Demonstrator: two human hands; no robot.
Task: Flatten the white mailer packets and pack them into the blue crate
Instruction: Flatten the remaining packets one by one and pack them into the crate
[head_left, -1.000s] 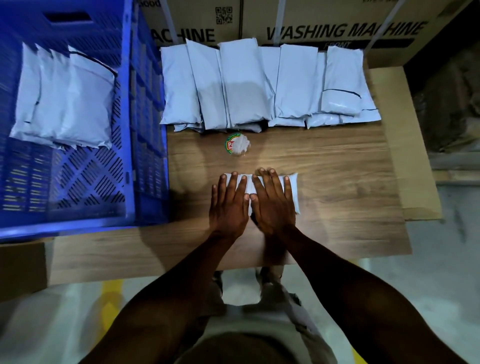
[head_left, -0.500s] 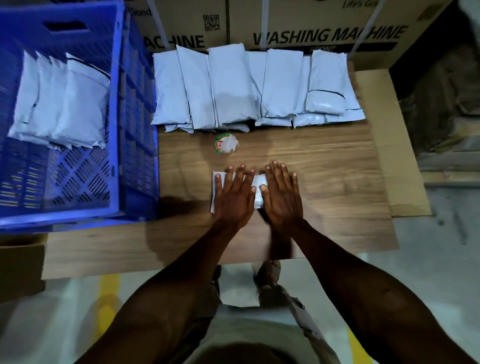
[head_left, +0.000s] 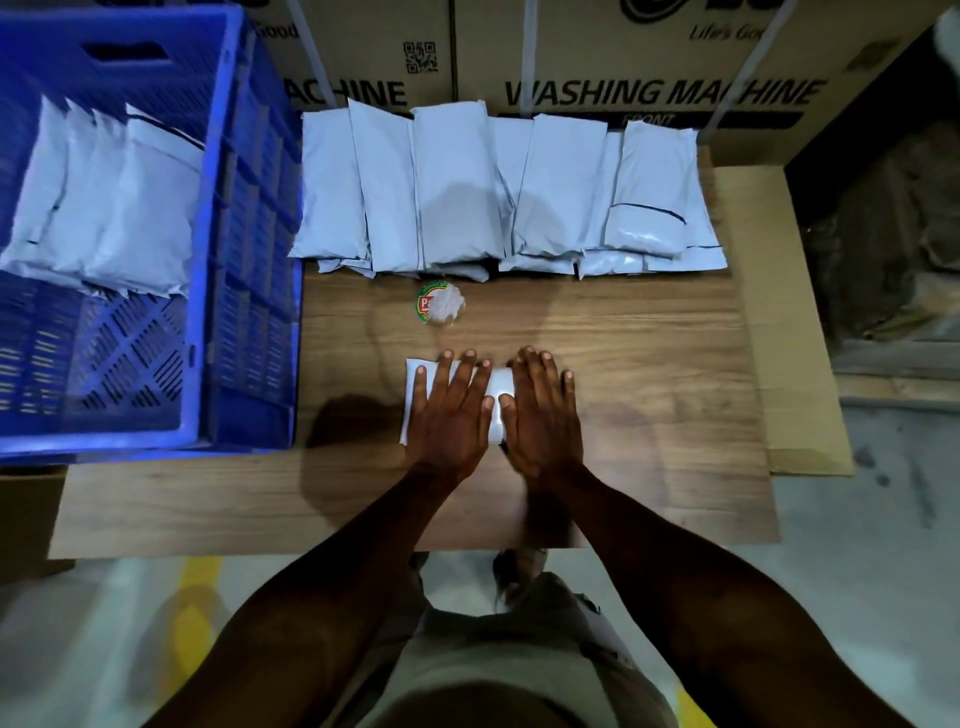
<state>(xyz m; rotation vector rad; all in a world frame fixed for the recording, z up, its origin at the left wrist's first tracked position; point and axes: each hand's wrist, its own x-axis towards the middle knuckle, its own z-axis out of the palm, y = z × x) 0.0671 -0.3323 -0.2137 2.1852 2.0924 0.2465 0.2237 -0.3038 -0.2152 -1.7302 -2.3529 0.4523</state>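
A white mailer packet (head_left: 500, 395) lies on the wooden table (head_left: 649, 374) in front of me. My left hand (head_left: 449, 415) presses flat on its left part, fingers spread and straight. My right hand (head_left: 543, 415) presses flat beside it on the packet's right end, covering that end. A row of several white mailer packets (head_left: 457, 192) leans along the table's far edge. The blue crate (head_left: 244, 260) stands at the left and holds several white packets (head_left: 124, 208) leaning in its far part.
A small round lid with a red and green label (head_left: 440, 309) lies between the row and my hands. Cardboard washing machine boxes (head_left: 649, 62) stand behind the table. A cardboard sheet (head_left: 779, 312) sticks out at the table's right edge.
Both hands have slid leftward over the packet. The packet's right end, showing a second ago, is now under my right hand, and its left edge shows.
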